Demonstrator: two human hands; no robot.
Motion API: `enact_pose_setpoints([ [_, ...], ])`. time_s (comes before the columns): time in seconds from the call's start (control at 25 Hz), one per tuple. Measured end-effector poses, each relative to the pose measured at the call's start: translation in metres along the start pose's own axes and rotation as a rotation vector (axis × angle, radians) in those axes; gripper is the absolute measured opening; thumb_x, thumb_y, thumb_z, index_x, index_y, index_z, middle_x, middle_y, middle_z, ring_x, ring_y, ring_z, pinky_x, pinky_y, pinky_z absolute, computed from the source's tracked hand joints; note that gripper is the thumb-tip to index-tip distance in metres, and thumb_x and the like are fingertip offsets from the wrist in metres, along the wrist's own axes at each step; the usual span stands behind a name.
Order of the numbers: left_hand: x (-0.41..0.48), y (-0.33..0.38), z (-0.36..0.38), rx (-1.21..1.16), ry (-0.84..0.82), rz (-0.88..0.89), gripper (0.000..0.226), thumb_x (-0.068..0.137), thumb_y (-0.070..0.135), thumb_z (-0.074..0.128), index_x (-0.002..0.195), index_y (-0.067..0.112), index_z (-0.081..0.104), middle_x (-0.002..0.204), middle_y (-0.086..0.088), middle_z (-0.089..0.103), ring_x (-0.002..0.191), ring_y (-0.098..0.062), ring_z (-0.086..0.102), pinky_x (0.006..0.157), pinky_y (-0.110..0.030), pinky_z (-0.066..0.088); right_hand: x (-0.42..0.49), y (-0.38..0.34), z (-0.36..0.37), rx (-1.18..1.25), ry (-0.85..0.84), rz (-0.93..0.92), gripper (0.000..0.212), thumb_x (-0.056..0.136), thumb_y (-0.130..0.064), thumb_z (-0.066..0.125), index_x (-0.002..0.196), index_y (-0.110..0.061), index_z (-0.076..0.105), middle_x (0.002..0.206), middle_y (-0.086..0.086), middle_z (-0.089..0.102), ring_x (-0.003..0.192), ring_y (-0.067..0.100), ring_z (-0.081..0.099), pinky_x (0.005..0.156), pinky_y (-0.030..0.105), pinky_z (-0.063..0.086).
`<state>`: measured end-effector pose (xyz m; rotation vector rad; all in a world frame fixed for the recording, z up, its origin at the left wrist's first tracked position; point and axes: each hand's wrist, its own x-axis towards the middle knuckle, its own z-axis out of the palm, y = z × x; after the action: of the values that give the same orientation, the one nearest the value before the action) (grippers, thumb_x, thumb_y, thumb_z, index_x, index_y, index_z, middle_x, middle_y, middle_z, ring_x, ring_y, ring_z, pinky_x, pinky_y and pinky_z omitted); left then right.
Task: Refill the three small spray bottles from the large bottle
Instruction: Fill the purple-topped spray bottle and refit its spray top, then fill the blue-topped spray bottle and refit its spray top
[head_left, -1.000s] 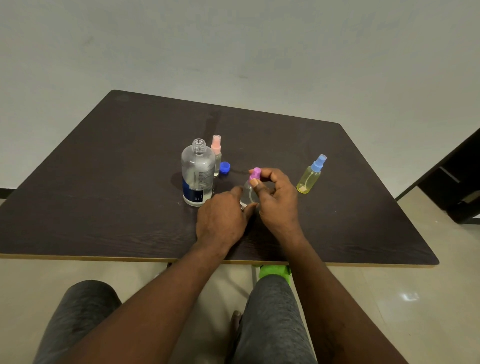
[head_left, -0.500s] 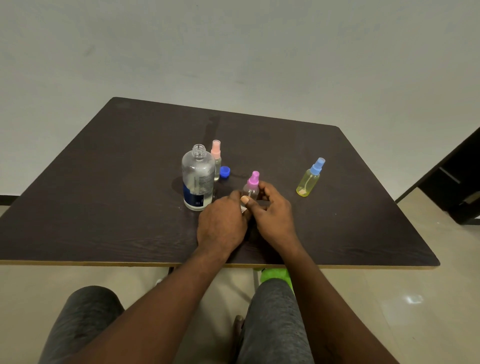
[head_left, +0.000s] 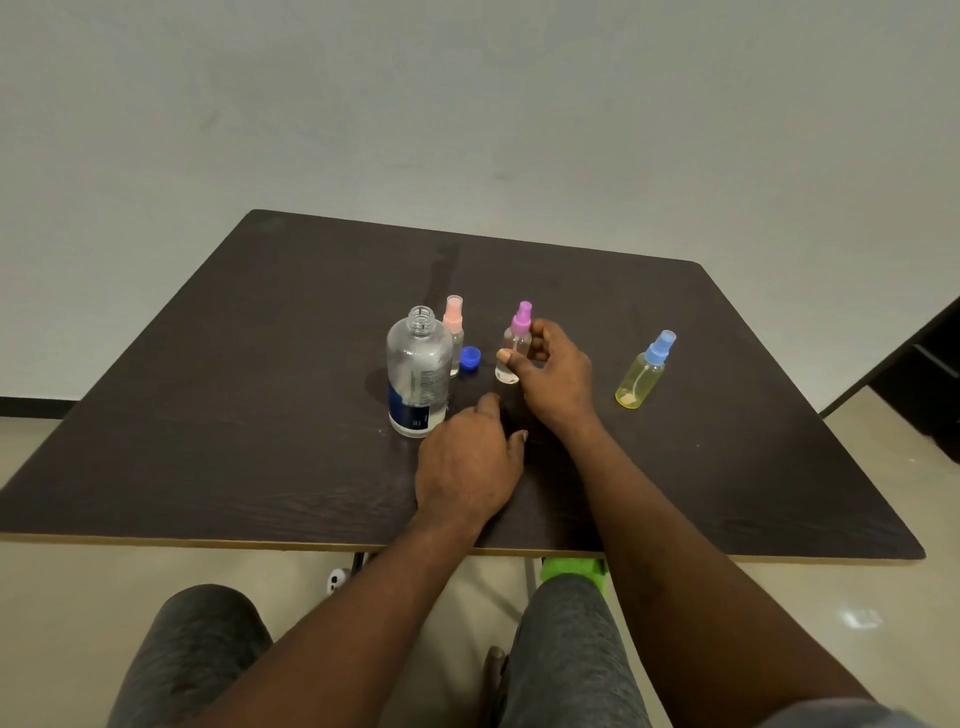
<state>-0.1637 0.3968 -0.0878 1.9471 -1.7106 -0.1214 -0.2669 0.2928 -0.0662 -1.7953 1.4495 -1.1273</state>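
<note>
now the purple-capped bottle (head_left: 519, 338) has been carried forward and is gripped by the right hand (head_left: 558, 374) alone; the left hand (head_left: 467, 462) was taken off, relaxed behind it. probably the yellow bottle (head_left: 641, 376), right of that hand, is refilled next.

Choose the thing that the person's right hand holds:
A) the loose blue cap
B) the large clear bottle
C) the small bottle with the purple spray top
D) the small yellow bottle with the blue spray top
C: the thumb and fingers of the right hand are curled round the small bottle with the purple spray top, which stands upright on the table.
</note>
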Motion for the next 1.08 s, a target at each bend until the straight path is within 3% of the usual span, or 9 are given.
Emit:
enact_pose_setpoints([
  [0.24, 0.001, 0.001, 0.0, 0.019, -0.003, 0.005, 0.044, 0.096, 0.056, 0.059, 0.127, 0.025, 0.056, 0.104, 0.0, 0.071, 0.093, -0.019, 0.069, 0.067, -0.032, 0.045, 0.02, 0.009, 0.008, 0.051, -0.151, 0.017, 0.053, 0.1, -0.008, 0.067, 0.149, -0.018, 0.052, 0.137, 0.0, 0.067, 0.122, 0.014, 0.064, 0.11, 0.038, 0.052],
  [0.36, 0.001, 0.001, 0.0, 0.017, -0.003, 0.008, 0.044, 0.096, 0.056, 0.059, 0.127, 0.025, 0.057, 0.103, 0.001, 0.071, 0.093, -0.018, 0.069, 0.067, -0.032, 0.046, 0.012, 0.003, 0.007, 0.1, -0.153, 0.033, 0.067, 0.102, -0.007, 0.064, 0.16, -0.024, 0.037, 0.153, -0.001, 0.055, 0.131, 0.009, 0.054, 0.108, 0.024, 0.048],
  [0.48, 0.001, -0.002, 0.002, 0.007, -0.005, 0.003, 0.046, 0.095, 0.055, 0.059, 0.129, 0.024, 0.056, 0.108, 0.0, 0.072, 0.097, -0.02, 0.069, 0.073, -0.036, 0.053, -0.016, 0.0, -0.001, 0.169, 0.063, -0.006, 0.062, 0.101, -0.01, 0.066, 0.157, -0.021, 0.042, 0.144, -0.001, 0.061, 0.126, 0.007, 0.06, 0.105, 0.022, 0.049],
  [0.6, 0.001, -0.003, 0.003, -0.023, 0.01, 0.005, 0.049, 0.095, 0.054, 0.058, 0.135, 0.026, 0.055, 0.109, 0.001, 0.073, 0.099, -0.02, 0.069, 0.076, -0.036, 0.053, -0.056, 0.014, -0.024, 0.204, 0.344, -0.018, 0.035, 0.1, -0.021, 0.068, 0.132, -0.031, 0.059, 0.119, -0.012, 0.069, 0.109, 0.0, 0.066, 0.091, 0.018, 0.055],
  [0.72, 0.003, -0.004, 0.005, -0.064, 0.012, -0.002, 0.044, 0.095, 0.053, 0.06, 0.132, 0.029, 0.057, 0.103, 0.005, 0.073, 0.096, -0.017, 0.069, 0.074, -0.034, 0.052, -0.072, 0.033, -0.062, 0.131, 0.664, 0.095, 0.024, 0.094, -0.03, 0.074, 0.107, -0.039, 0.056, 0.106, -0.01, 0.066, 0.095, 0.003, 0.064, 0.087, 0.037, 0.059],
  [0.8, 0.003, -0.005, 0.005, -0.073, 0.01, -0.001, 0.035, 0.094, 0.051, 0.062, 0.123, 0.031, 0.061, 0.097, 0.007, 0.073, 0.092, -0.016, 0.069, 0.069, -0.032, 0.049, -0.065, 0.045, -0.082, 0.066, 0.742, 0.2, 0.034, 0.089, -0.033, 0.08, 0.112, -0.029, 0.055, 0.111, -0.002, 0.061, 0.098, 0.012, 0.062, 0.089, 0.046, 0.058],
  [0.96, 0.0, -0.004, 0.002, -0.065, 0.002, 0.025, 0.025, 0.093, 0.051, 0.063, 0.112, 0.034, 0.064, 0.09, 0.011, 0.07, 0.083, -0.012, 0.064, 0.065, -0.029, 0.039, -0.043, 0.052, -0.095, -0.032, 0.499, 0.228, 0.062, 0.084, -0.031, 0.087, 0.136, -0.02, 0.055, 0.131, -0.002, 0.062, 0.115, 0.013, 0.062, 0.101, 0.039, 0.054],
  [1.08, -0.002, -0.005, 0.0, -0.076, -0.003, 0.05, 0.028, 0.092, 0.053, 0.063, 0.114, 0.036, 0.063, 0.091, 0.012, 0.069, 0.086, -0.012, 0.066, 0.065, -0.03, 0.038, -0.039, 0.045, -0.091, -0.068, 0.373, 0.2, 0.044, 0.087, -0.027, 0.085, 0.123, -0.028, 0.059, 0.108, -0.014, 0.068, 0.098, 0.005, 0.068, 0.097, 0.039, 0.058],
])
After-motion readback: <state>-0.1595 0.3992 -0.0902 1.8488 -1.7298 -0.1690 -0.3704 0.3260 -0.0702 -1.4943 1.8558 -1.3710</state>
